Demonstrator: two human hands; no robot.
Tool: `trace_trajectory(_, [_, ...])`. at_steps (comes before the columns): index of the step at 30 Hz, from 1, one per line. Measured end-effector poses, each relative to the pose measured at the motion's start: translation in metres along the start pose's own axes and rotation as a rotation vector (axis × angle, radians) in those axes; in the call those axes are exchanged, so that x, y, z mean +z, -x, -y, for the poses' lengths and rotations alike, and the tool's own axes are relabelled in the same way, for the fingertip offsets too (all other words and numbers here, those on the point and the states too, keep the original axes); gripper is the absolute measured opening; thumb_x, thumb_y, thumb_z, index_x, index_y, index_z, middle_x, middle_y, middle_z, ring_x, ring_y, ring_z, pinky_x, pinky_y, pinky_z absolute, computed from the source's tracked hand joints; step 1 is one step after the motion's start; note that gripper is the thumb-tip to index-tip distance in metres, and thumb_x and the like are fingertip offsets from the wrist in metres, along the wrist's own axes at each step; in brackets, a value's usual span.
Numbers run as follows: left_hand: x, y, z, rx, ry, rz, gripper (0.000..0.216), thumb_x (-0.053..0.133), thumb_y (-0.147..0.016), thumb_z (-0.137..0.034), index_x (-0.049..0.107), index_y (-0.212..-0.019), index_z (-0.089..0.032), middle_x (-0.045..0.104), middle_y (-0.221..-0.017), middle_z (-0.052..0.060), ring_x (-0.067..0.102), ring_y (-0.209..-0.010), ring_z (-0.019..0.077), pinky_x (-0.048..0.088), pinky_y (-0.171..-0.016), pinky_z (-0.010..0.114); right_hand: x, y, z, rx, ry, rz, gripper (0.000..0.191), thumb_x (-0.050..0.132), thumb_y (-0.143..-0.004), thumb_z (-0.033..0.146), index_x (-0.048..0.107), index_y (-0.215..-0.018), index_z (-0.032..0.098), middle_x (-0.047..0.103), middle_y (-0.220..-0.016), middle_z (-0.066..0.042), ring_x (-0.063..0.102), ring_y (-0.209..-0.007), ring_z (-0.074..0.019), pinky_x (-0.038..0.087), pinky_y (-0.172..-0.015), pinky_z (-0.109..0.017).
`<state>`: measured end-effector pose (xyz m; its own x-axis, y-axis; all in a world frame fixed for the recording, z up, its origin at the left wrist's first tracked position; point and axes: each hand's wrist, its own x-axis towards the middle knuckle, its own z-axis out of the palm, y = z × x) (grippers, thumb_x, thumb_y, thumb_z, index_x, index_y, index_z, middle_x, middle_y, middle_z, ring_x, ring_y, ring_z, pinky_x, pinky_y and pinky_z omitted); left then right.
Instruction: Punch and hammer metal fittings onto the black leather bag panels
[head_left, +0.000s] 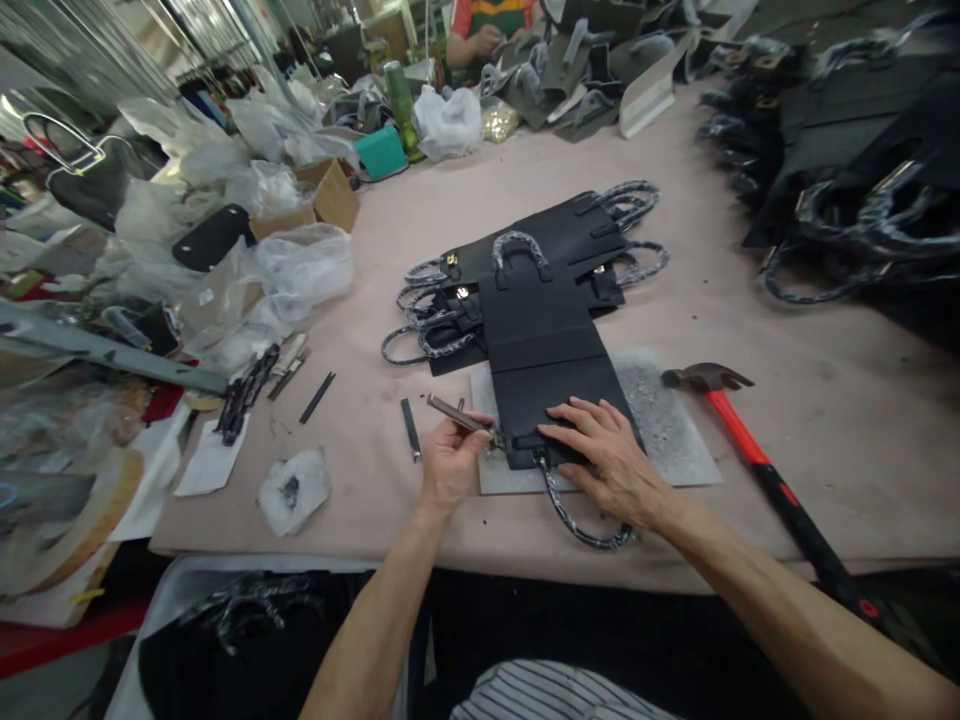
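Observation:
A black bag panel (551, 340) with wrapped loop handles lies across a pale, speckled board (667, 425). My right hand (600, 455) rests flat on its near end, fingers spread, beside the near handle (574, 525). At the panel's left corner, my left hand (454, 455) pinches a slim metal punch-like tool (456, 412); its exact kind is unclear. To the right lies a claw hammer (750, 440) with a red and black handle. A dark metal strip (410, 430) sits just left of my left hand. More black panels (540, 240) with plastic-wrapped handles are stacked behind.
Piled black bag parts (840, 150) occupy the right side. Plastic bags, a cardboard box (335, 195) and a teal box (381, 153) crowd the back left. Several tools (247, 390) and a crumpled white wrapper (295, 490) lie left. Another person's hand (487, 40) shows at the far side.

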<state>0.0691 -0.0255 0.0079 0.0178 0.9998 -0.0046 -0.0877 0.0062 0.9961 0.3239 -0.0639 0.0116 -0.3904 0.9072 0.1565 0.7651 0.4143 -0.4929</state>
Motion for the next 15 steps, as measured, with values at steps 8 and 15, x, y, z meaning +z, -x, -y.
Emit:
trace_trajectory(8, [0.016, 0.01, 0.012, 0.182, -0.05, 0.097, 0.014, 0.076, -0.09, -0.026, 0.069, -0.1, -0.019, 0.076, -0.111, 0.009, 0.073, -0.106, 0.0226, 0.059, -0.097, 0.038, 0.003, 0.0, -0.001, 0.007, -0.022, -0.015, 0.051, 0.065, -0.09, 0.034, 0.06, -0.141, 0.028, 0.054, -0.15, -0.009, 0.039, -0.145, -0.0352, 0.022, -0.121, -0.062])
trace_trajectory(15, [0.012, 0.013, 0.022, 0.222, -0.022, 0.081, 0.013, 0.075, -0.091, -0.025, 0.068, -0.101, -0.02, 0.075, -0.111, 0.009, 0.074, -0.106, 0.0236, 0.059, -0.099, 0.042, 0.002, 0.0, -0.002, 0.007, -0.024, 0.0, 0.047, 0.063, -0.091, 0.03, 0.063, -0.137, 0.031, 0.054, -0.15, -0.007, 0.039, -0.145, -0.0357, 0.021, -0.121, -0.062])
